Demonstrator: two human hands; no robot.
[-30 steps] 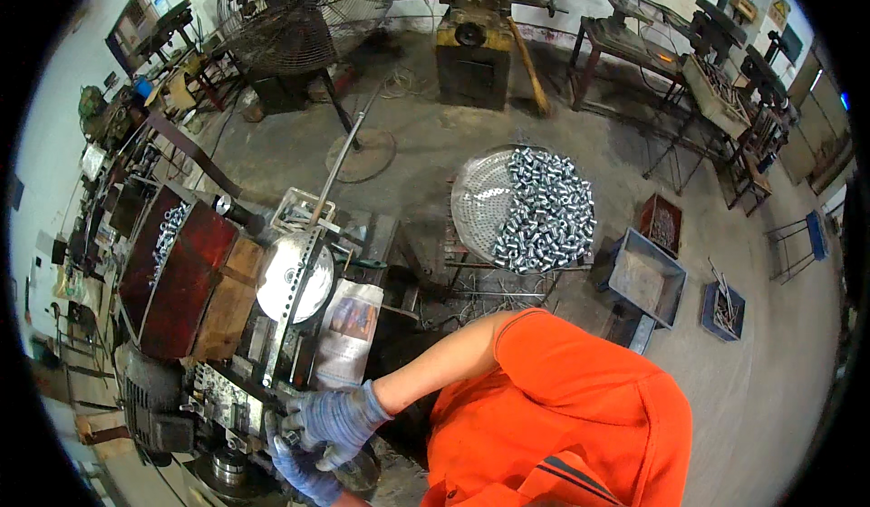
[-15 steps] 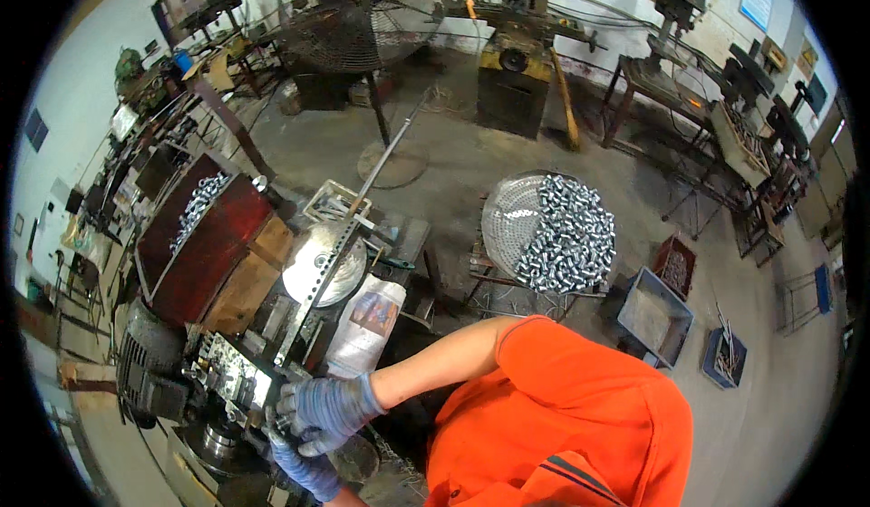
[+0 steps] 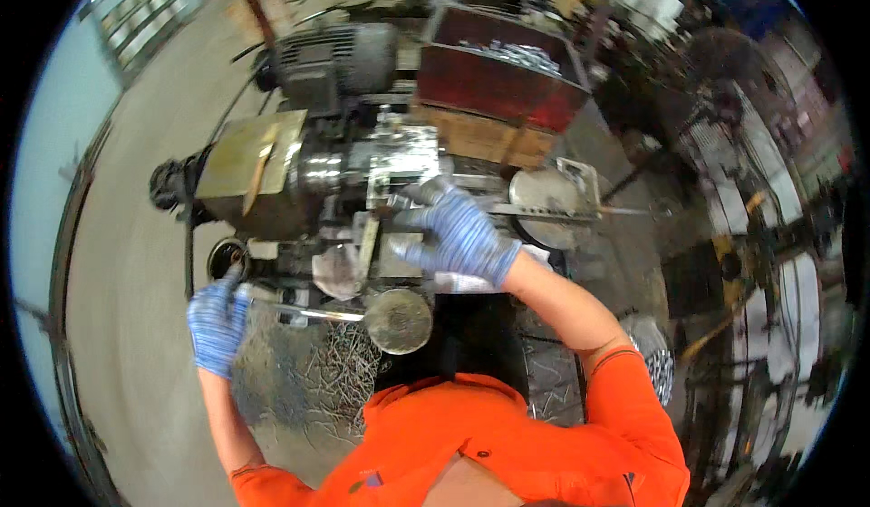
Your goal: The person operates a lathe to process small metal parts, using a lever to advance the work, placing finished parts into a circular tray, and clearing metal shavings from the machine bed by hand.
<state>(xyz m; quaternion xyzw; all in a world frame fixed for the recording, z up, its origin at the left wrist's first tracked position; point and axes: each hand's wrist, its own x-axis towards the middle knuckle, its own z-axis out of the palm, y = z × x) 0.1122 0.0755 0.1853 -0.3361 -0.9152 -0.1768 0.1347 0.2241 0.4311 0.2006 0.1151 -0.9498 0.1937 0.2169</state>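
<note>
Gripping hands (image 3: pixel 458 235) at machine (image 3: pixel 362 176) edge

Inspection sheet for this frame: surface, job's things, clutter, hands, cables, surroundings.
Surface: metal machine bed, shiny, crowded with fixtures.
Job's things: long lever with a round disc end; clamp block on the machine.
Clutter: heap of metal shavings on the floor below; flat brass-coloured plate at left.
Hands: left hand, blue-gloved, closed on the lever; right hand, gloved, resting on the clamp block, grip unclear.
Cables: dark hose down the machine's left side.
Surroundings: red bin of metal parts, electric motor, round metal plate.
</note>
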